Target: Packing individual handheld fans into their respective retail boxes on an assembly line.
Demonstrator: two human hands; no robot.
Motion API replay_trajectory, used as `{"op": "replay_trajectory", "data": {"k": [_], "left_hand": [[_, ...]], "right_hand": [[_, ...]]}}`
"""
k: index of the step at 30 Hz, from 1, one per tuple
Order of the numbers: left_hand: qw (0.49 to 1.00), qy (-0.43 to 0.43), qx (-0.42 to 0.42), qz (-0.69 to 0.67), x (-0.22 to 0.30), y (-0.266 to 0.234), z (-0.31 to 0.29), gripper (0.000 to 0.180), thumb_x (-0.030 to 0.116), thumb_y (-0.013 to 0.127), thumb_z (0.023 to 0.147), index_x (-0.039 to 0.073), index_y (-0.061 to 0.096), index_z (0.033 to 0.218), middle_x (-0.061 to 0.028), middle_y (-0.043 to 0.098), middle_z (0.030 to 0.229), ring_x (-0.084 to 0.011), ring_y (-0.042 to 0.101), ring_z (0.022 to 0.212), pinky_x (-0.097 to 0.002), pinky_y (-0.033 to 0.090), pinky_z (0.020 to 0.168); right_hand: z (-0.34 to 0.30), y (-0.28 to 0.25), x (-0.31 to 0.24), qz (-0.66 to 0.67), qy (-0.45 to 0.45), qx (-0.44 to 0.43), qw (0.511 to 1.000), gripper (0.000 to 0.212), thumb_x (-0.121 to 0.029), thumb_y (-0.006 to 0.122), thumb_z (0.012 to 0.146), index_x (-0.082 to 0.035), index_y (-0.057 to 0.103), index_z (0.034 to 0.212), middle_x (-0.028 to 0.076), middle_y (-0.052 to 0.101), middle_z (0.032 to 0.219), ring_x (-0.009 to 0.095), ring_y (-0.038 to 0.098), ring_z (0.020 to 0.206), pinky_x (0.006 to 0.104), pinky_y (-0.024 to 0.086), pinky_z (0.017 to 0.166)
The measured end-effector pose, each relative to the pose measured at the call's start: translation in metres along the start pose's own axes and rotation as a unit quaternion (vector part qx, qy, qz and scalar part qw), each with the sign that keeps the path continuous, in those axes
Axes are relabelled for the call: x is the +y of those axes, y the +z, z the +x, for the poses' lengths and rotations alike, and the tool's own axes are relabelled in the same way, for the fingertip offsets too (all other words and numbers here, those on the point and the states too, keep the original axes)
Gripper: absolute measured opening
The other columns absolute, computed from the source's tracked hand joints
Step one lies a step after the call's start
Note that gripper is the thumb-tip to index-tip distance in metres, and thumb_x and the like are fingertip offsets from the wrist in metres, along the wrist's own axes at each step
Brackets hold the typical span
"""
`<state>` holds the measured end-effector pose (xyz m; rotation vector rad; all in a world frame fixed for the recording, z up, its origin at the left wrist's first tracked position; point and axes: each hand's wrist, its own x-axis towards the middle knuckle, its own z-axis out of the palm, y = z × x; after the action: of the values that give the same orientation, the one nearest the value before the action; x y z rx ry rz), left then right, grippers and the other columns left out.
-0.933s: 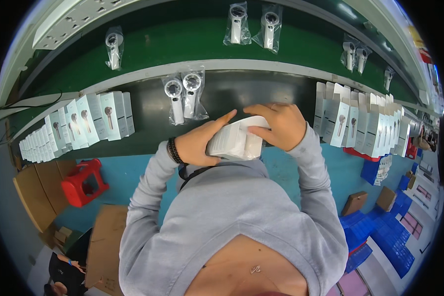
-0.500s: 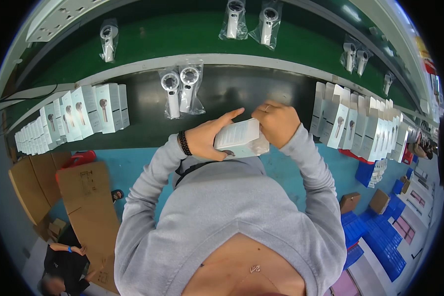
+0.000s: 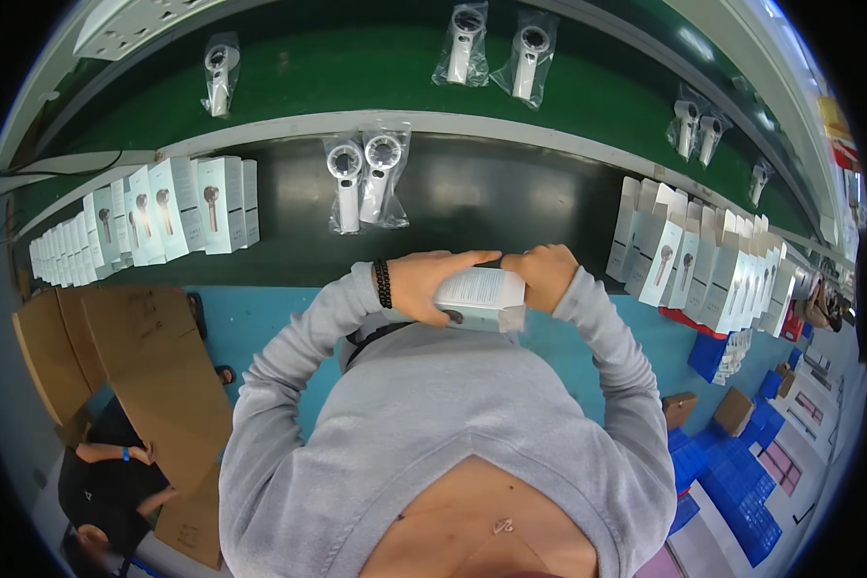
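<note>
A pale, printed carton (image 3: 480, 292) lies on its side in front of my waist, its end pointing right. My left hand (image 3: 419, 286) is wrapped round its left part, thumb along the far side and fingers underneath. At the far right corner of the carton, my right hand (image 3: 543, 276) has its fingers curled against the end flaps. The carton's inside is hidden. Beyond my hands on the dark bench lie two white handled devices (image 3: 364, 178) with round ring-shaped heads, each in a clear plastic bag.
Rows of similar cartons stand on the bench at left (image 3: 169, 212) and right (image 3: 689, 252); several right-hand ones have raised flaps. More bagged devices (image 3: 467, 43) lie on the green shelf (image 3: 356, 72). A person in black (image 3: 106, 472) handles large cardboard (image 3: 154, 385) at lower left. Blue crates (image 3: 732, 491) are stacked lower right.
My hands and the carton have shifted slightly right and nearer my body. My right hand has moved down at the carton's end. At lower left, the other person and the cardboard have moved.
</note>
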<state>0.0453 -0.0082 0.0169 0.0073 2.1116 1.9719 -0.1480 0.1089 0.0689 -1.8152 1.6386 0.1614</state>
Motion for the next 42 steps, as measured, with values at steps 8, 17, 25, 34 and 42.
{"op": "replay_trajectory", "data": {"k": [8, 17, 25, 34, 42], "left_hand": [[0.998, -0.005, 0.026, 0.064, 0.001, 0.006, 0.0, 0.103, 0.027, 0.079, 0.059, 0.008, 0.02, 0.141, -0.0199, 0.053, 0.113, -0.0335, 0.054, 0.104, -0.0391, 0.043, 0.089], [0.999, -0.013, 0.03, -0.029, -0.005, 0.0, -0.002, 0.104, 0.029, 0.083, 0.059, 0.004, 0.022, 0.14, -0.0159, 0.056, 0.112, -0.0289, 0.055, 0.105, -0.0362, 0.043, 0.09], [0.999, -0.004, 0.044, -0.008, -0.006, -0.003, -0.014, 0.1, 0.029, 0.08, 0.06, 0.007, 0.023, 0.14, -0.0173, 0.058, 0.109, -0.0316, 0.057, 0.101, -0.0369, 0.045, 0.087], [0.985, 0.025, 0.169, -0.023, -0.02, -0.009, -0.046, 0.091, 0.026, 0.08, 0.063, 0.002, 0.031, 0.136, -0.0164, 0.052, 0.119, -0.0238, 0.053, 0.108, -0.0335, 0.041, 0.092], [0.883, 0.077, 0.445, -0.13, -0.026, -0.014, -0.07, 0.098, 0.025, 0.078, 0.067, 0.004, 0.016, 0.14, -0.0215, 0.035, 0.128, -0.0363, 0.049, 0.108, -0.0425, 0.042, 0.09]], "right_hand": [[0.001, 0.008, 0.003, 0.011, -0.004, 0.017, 1.0, 0.014, -0.007, 0.064, 0.064, -0.008, 0.064, 0.078, 0.014, 0.064, 0.069, 0.032, 0.064, 0.068, 0.0399, 0.052, 0.062], [0.013, 0.003, 0.011, 0.079, -0.023, -0.024, 0.996, 0.014, -0.009, 0.064, 0.066, -0.009, 0.065, 0.08, 0.014, 0.064, 0.07, 0.032, 0.064, 0.07, 0.0401, 0.052, 0.064], [0.027, 0.005, 0.0, 0.065, -0.037, -0.057, 0.996, 0.014, -0.013, 0.06, 0.073, -0.008, 0.065, 0.085, 0.015, 0.065, 0.075, 0.033, 0.064, 0.073, 0.0403, 0.051, 0.069], [0.041, -0.031, 0.0, 0.274, -0.043, 0.074, 0.958, 0.026, -0.016, 0.064, 0.077, -0.003, 0.062, 0.1, 0.014, 0.066, 0.084, 0.027, 0.066, 0.073, 0.0342, 0.052, 0.071], [0.074, 0.001, -0.049, 0.669, -0.068, 0.296, 0.679, 0.055, -0.021, 0.06, 0.087, 0.0, 0.034, 0.13, 0.013, 0.055, 0.116, 0.019, 0.054, 0.106, 0.0314, 0.042, 0.091]]}}
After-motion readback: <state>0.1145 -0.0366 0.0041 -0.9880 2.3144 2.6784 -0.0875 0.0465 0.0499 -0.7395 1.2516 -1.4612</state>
